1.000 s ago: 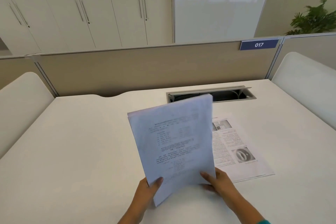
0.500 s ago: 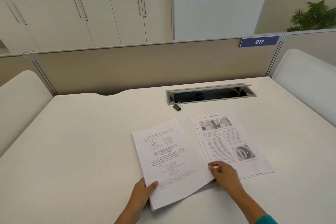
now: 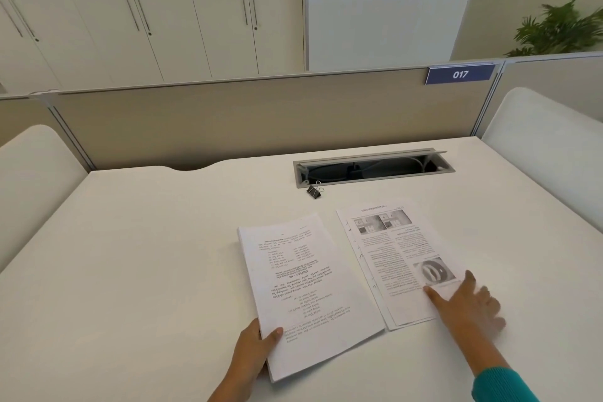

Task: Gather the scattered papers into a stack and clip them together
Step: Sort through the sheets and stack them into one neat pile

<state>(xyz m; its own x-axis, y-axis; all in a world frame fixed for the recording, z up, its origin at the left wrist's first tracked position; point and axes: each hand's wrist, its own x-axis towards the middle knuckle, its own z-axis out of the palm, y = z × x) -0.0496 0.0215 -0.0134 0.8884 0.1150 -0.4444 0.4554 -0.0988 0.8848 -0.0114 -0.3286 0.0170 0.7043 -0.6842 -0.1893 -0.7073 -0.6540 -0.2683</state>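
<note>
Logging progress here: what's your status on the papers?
Left hand grips the stack by its near corner. Right hand open, flat on the illustrated pages. Binder clip untouched by the cable tray. Nothing in the way.

"017" on blue partition sign [image 3: 460, 74], printed sheets' [image 3: 399, 258] text seemingly illegible

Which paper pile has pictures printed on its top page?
The right pile under the right hand; the left pile, held by the left hand, shows text only.
</note>
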